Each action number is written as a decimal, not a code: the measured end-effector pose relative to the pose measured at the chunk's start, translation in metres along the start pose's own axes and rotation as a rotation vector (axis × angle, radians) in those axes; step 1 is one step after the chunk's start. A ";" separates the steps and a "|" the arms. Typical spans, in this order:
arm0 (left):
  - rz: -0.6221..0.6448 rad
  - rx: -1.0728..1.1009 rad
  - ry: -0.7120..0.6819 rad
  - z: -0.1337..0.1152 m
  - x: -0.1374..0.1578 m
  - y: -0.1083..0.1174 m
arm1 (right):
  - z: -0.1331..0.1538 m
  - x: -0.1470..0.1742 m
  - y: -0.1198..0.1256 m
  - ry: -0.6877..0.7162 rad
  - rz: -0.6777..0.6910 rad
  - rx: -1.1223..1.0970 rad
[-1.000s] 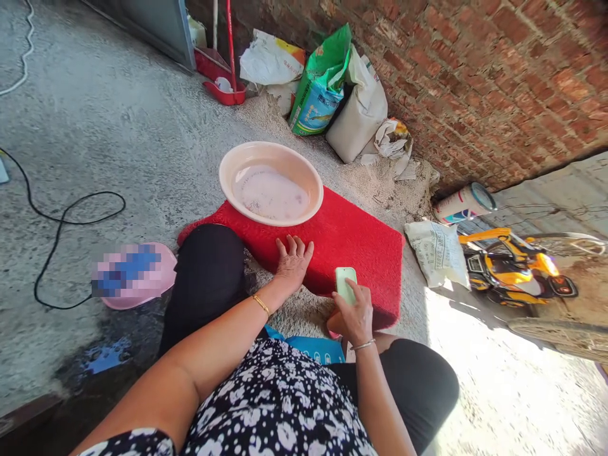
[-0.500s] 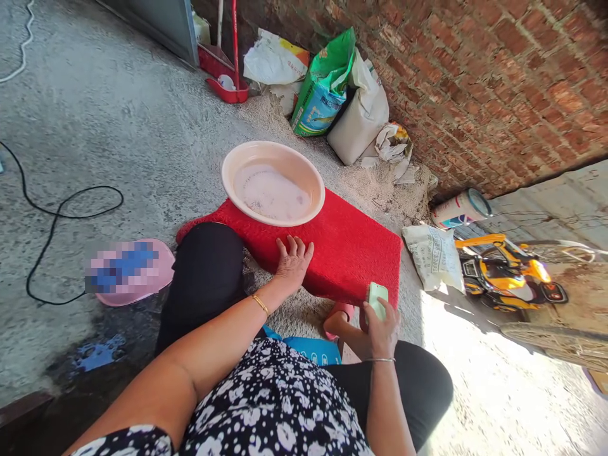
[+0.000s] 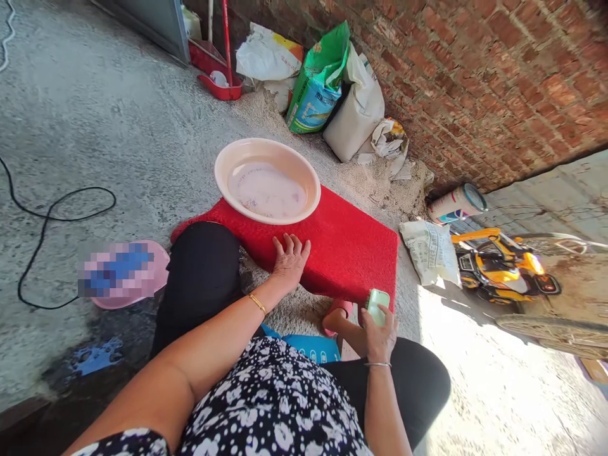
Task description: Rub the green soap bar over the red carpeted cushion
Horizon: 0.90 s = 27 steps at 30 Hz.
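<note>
A red cloth [image 3: 354, 244] with a rough pile is spread in front of my knees, over a support I cannot see. My left hand [image 3: 289, 261] lies on its near edge, fingers spread. In my right hand [image 3: 380, 330] is a pale green scrubbing brush [image 3: 379, 306], held at the cloth's right near corner with its bristles toward the cloth. Whether the bristles touch it I cannot tell. On the cloth's far left part stands a peach basin [image 3: 219, 183] with cloudy, sudsy water in it.
A pink tub [image 3: 159, 261] with blurred contents sits at left beside a black cable [image 3: 45, 221]. Along the brick wall are a red dustpan [image 3: 228, 92], a green sack [image 3: 308, 95] and a white sack [image 3: 354, 117]. A yellow toy excavator [image 3: 503, 266] stands at right.
The brush has tilted in my right hand, so more of its back shows. My left hand keeps its place on the cloth. The whole view has shifted slightly.
</note>
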<state>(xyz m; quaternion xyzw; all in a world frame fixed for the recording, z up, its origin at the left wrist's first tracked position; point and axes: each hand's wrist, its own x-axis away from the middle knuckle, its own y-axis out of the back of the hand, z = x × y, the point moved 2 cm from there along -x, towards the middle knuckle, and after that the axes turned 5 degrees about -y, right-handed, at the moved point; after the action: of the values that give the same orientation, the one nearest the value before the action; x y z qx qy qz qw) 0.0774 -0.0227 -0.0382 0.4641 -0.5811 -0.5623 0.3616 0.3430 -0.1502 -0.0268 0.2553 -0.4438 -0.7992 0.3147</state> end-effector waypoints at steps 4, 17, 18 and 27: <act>-0.015 0.024 0.012 0.000 0.000 0.002 | 0.023 0.024 -0.021 0.279 0.021 -0.078; -0.033 0.051 0.020 -0.002 0.000 -0.001 | -0.007 0.011 -0.013 0.116 -0.055 -0.064; -0.034 0.045 0.020 -0.002 0.000 -0.001 | -0.003 0.012 -0.011 0.109 -0.057 -0.077; -0.020 0.032 0.018 -0.001 0.000 -0.003 | 0.081 0.013 -0.031 0.367 0.108 -0.099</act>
<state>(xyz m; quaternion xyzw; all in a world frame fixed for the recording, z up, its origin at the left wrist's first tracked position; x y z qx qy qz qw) 0.0787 -0.0231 -0.0412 0.4805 -0.5821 -0.5523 0.3539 0.2701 -0.1026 -0.0174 0.3569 -0.3520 -0.7421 0.4449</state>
